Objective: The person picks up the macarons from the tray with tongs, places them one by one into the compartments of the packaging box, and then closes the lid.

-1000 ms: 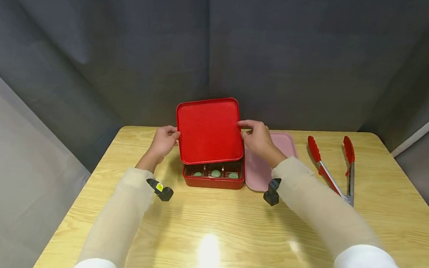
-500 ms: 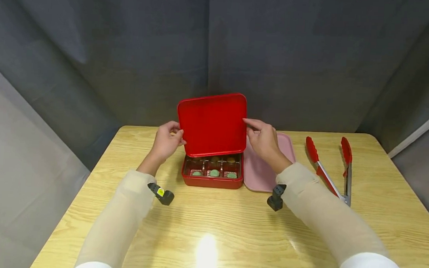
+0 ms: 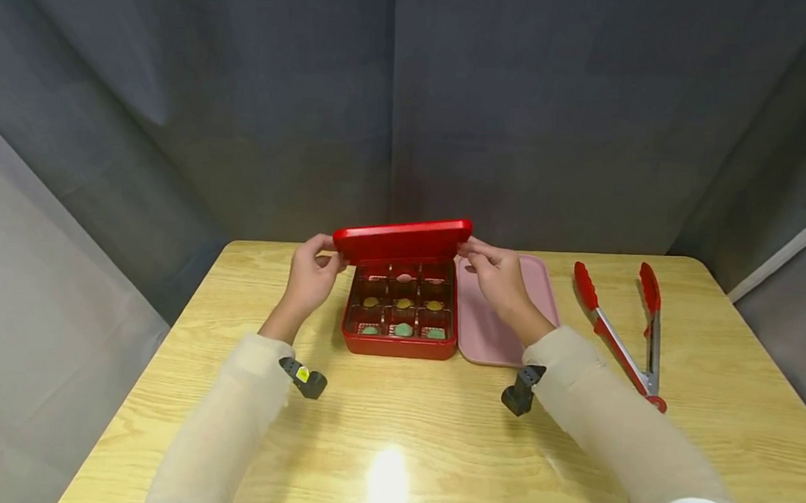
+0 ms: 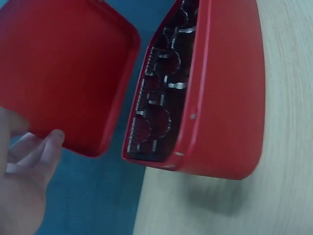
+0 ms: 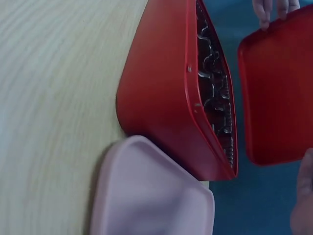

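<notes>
A red lid (image 3: 403, 240) is held tilted over the back of a red box (image 3: 401, 347), clear of it in both wrist views. My left hand (image 3: 311, 277) grips the lid's left edge, with fingertips on its inner side in the left wrist view. At the opposite edge, my right hand (image 3: 500, 283) pinches the lid between thumb and fingers. Inside the box, a clear divided insert holds small round pieces in rows: green (image 3: 403, 330) in front, yellow (image 3: 404, 304) in the middle, pinkish (image 3: 404, 278) at the back, partly shaded by the lid.
A pink tray (image 3: 487, 336) lies directly right of the box, under my right forearm. Farther right, spread tongs (image 3: 651, 382) with red tips rest on the wooden table (image 3: 338, 438). A dark curtain (image 3: 519, 121) hangs behind the table's back edge.
The lid has moved back off the box and tipped, so it now appears as a narrow band. All rows inside have come into view. Both hands have stayed on the lid.
</notes>
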`<state>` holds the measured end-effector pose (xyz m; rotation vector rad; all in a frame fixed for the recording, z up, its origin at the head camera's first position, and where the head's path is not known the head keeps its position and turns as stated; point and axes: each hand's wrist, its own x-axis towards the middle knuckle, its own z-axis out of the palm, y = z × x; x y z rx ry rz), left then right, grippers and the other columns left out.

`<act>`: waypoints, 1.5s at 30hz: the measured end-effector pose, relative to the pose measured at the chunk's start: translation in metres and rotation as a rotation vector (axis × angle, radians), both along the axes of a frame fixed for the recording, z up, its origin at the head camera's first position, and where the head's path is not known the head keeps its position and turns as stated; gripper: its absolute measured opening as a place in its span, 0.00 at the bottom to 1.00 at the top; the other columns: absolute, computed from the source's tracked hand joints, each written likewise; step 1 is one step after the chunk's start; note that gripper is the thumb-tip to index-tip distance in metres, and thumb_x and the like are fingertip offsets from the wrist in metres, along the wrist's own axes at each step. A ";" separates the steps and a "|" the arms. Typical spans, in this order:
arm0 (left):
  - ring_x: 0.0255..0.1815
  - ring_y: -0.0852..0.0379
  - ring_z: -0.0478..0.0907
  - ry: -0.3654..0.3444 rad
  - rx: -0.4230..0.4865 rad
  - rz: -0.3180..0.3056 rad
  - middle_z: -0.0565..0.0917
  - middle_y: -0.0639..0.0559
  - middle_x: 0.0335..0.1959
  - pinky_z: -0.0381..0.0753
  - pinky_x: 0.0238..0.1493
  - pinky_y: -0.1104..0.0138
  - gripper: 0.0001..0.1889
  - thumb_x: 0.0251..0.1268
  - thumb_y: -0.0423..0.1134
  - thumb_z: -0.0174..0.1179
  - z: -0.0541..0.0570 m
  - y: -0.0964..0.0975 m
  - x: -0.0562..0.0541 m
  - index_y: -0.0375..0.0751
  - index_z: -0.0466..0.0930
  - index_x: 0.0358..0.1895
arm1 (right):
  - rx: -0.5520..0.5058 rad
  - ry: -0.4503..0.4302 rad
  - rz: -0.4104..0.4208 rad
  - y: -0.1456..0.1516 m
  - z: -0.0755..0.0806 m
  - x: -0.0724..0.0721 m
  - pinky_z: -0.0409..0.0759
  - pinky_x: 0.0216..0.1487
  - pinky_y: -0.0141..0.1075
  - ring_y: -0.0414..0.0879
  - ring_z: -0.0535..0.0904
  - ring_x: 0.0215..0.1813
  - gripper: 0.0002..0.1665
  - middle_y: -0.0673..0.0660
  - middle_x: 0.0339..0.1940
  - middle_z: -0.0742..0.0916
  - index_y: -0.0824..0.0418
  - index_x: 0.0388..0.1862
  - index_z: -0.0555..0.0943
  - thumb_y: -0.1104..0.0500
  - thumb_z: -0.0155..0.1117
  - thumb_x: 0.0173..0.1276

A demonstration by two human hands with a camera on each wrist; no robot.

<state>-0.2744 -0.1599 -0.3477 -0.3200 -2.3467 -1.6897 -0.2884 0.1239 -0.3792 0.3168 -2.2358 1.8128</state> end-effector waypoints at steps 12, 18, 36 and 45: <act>0.52 0.36 0.78 0.074 0.079 -0.081 0.76 0.30 0.56 0.80 0.48 0.67 0.11 0.56 0.16 0.52 -0.048 -0.007 -0.017 0.21 0.73 0.44 | -0.111 -0.121 0.018 0.002 -0.019 0.014 0.76 0.55 0.38 0.52 0.76 0.61 0.23 0.63 0.60 0.79 0.71 0.57 0.76 0.57 0.47 0.74; 0.59 0.42 0.75 0.090 0.019 -0.109 0.74 0.40 0.62 0.73 0.58 0.61 0.13 0.56 0.18 0.56 -0.077 -0.011 -0.026 0.28 0.73 0.45 | -0.092 -0.139 0.089 0.007 -0.029 0.016 0.76 0.53 0.34 0.51 0.70 0.67 0.21 0.63 0.65 0.74 0.80 0.41 0.81 0.59 0.53 0.71; 0.72 0.45 0.59 0.196 -0.728 -0.227 0.54 0.47 0.75 0.62 0.68 0.55 0.32 0.60 0.34 0.62 -0.094 -0.026 -0.021 0.44 0.64 0.69 | 0.027 -0.233 0.160 0.008 -0.059 0.024 0.79 0.49 0.39 0.57 0.71 0.65 0.17 0.63 0.66 0.73 0.77 0.43 0.82 0.63 0.55 0.68; 0.72 0.45 0.58 0.163 -0.834 -0.261 0.49 0.49 0.77 0.62 0.68 0.56 0.33 0.64 0.37 0.58 -0.093 -0.028 -0.020 0.47 0.58 0.72 | 0.209 -0.279 0.086 0.006 -0.058 0.021 0.77 0.56 0.41 0.55 0.70 0.66 0.18 0.62 0.64 0.76 0.70 0.38 0.85 0.57 0.55 0.69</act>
